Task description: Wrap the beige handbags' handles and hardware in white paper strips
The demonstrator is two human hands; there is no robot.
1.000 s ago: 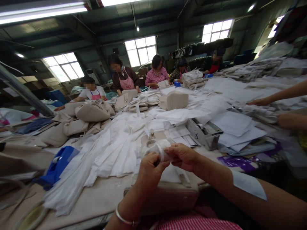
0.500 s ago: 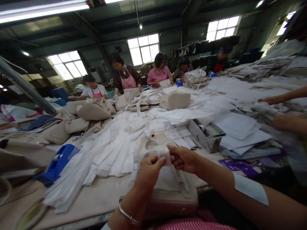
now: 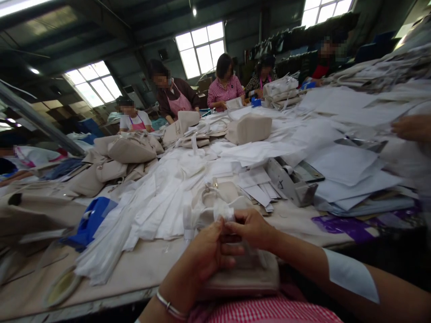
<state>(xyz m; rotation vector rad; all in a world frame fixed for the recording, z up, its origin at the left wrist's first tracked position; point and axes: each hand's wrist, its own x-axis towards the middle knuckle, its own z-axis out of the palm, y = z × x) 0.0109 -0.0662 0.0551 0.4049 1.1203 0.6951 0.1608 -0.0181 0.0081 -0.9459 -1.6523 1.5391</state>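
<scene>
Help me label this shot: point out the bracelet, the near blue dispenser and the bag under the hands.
Bracelet (image 3: 167, 304): head view, on the front of its band.
Blue dispenser (image 3: 96, 219): head view, on the middle of its body.
Bag (image 3: 249, 276): head view, on its beige body.

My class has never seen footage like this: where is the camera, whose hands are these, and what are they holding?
There is no machine: the near left hand and right hand belong to the person wearing the camera on their head, looking forward and down. The right hand pinches a white wrapping by a beige bag; the left hand is up against it, its grip unclear. On the table lie white strips, a blue dispenser, a metal box and more beige bags. Across it are other people.
</scene>
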